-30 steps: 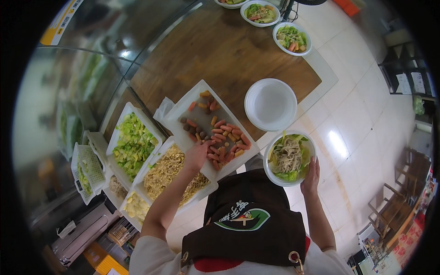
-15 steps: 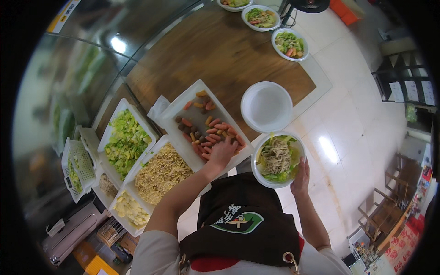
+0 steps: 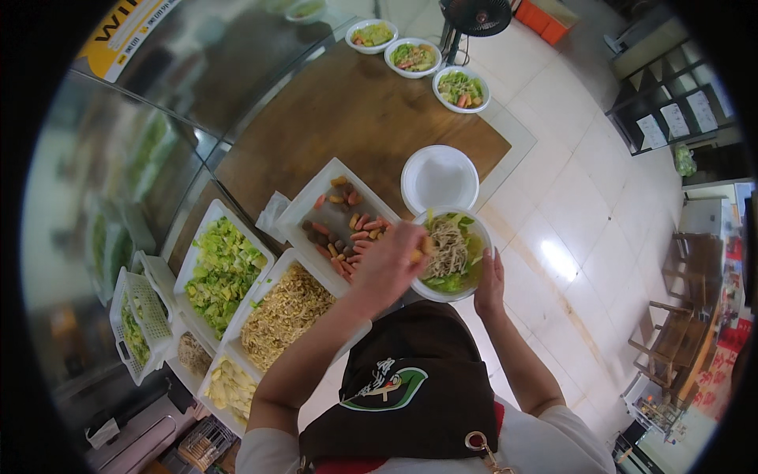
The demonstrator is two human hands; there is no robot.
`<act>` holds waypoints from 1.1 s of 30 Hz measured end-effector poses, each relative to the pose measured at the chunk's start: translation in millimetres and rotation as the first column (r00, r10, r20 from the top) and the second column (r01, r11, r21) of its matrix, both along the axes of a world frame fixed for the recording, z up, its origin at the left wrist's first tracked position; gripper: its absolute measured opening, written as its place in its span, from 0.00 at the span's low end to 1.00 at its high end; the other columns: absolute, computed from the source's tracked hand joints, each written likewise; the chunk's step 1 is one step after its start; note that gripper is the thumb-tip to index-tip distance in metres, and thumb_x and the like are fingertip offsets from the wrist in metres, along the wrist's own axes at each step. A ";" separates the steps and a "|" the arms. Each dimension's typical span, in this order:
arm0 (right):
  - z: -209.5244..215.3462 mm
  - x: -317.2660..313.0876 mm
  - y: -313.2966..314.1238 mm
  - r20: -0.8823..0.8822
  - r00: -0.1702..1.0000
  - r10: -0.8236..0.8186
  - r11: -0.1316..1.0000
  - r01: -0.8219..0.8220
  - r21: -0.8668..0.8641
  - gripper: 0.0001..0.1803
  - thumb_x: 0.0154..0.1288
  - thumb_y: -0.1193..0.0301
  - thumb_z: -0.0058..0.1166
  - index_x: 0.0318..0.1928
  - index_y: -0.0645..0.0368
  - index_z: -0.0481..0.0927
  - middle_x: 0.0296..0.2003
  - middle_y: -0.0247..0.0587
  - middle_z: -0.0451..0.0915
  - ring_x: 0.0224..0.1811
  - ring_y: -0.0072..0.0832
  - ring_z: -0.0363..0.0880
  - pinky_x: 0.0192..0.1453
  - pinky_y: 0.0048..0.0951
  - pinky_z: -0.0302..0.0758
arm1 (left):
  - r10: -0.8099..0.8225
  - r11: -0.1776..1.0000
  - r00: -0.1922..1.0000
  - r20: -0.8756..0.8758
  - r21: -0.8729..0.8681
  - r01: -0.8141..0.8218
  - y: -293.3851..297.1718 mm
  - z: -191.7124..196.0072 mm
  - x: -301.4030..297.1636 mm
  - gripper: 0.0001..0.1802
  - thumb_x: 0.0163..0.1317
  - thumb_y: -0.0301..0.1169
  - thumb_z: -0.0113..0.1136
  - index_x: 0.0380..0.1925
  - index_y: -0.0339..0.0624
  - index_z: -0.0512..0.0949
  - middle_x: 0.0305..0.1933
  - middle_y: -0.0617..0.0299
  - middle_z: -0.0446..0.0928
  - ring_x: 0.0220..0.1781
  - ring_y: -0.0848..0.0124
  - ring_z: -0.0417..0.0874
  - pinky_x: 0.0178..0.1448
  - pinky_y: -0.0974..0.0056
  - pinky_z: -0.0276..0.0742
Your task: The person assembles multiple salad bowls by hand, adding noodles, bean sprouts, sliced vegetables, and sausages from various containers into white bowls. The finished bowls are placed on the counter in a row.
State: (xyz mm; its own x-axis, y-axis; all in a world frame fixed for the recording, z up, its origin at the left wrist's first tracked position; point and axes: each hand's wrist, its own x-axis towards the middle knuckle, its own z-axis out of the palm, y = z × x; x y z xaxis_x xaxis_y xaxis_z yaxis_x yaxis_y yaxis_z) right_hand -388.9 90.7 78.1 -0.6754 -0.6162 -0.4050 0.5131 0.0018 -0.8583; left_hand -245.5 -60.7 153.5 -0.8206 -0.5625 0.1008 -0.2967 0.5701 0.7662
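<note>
My left hand (image 3: 388,267) is at the left rim of a white bowl, its fingers closed on an orange-yellow sausage-like piece (image 3: 425,250). Whether more pieces are inside the fist is hidden. My right hand (image 3: 489,286) grips the right side of the bowl (image 3: 450,295), which holds green lettuce topped with pale shredded strands (image 3: 448,251). Left of the bowl, partly behind my left hand, lies a white tray (image 3: 303,189) with pink sausages (image 3: 368,224), dark brown balls and yellowish pieces.
White bowls (image 3: 439,180), apparently stacked, stand just beyond the held one. Three filled bowls (image 3: 461,88) line the wooden table's (image 3: 332,103) far edge. At left are tubs of chopped lettuce (image 3: 225,272), shredded yellowish food (image 3: 286,310) and pale slices (image 3: 229,385), plus a white basket (image 3: 148,324).
My left hand has come up out of the sausage tray and moved right to the bowl, carrying a piece. My right hand still holds the bowl; the whole view has shifted slightly.
</note>
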 end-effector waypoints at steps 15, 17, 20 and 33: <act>2.9 0.2 19.6 -0.014 0.990 0.141 0.990 -0.141 0.024 0.18 0.71 0.61 0.40 0.52 0.62 0.70 0.41 0.37 0.75 0.44 0.22 0.72 0.49 0.22 0.71 | 0.020 0.989 0.985 -0.173 0.150 0.006 8.2 -24.9 -25.2 0.21 0.57 0.24 0.55 0.52 0.36 0.68 0.47 0.48 0.72 0.52 0.52 0.73 0.57 0.58 0.68; -3.6 -24.6 17.8 0.094 0.992 0.085 0.996 -0.084 -0.012 0.18 0.71 0.61 0.39 0.52 0.62 0.70 0.43 0.37 0.75 0.45 0.23 0.73 0.51 0.24 0.71 | -0.088 0.995 0.980 -0.176 -0.059 0.078 23.8 -2.7 -51.0 0.20 0.56 0.23 0.55 0.51 0.36 0.69 0.50 0.49 0.72 0.55 0.53 0.72 0.59 0.57 0.67; 8.9 -69.2 -3.7 0.086 0.995 0.047 0.997 -0.042 -0.060 0.20 0.71 0.62 0.39 0.54 0.63 0.69 0.46 0.39 0.75 0.48 0.25 0.73 0.53 0.26 0.70 | -0.167 0.986 0.971 -0.172 -0.009 0.168 32.4 6.3 -84.7 0.19 0.55 0.21 0.54 0.49 0.36 0.71 0.52 0.51 0.72 0.58 0.53 0.70 0.62 0.58 0.66; -171.5 -322.8 -140.2 -0.125 0.972 -0.199 0.978 0.205 0.034 0.18 0.71 0.64 0.37 0.51 0.65 0.69 0.43 0.39 0.74 0.42 0.24 0.71 0.47 0.29 0.70 | 0.374 0.924 0.921 0.109 0.040 -0.380 -25.6 -31.2 -112.1 0.15 0.55 0.20 0.52 0.44 0.37 0.73 0.48 0.51 0.72 0.50 0.55 0.74 0.52 0.59 0.70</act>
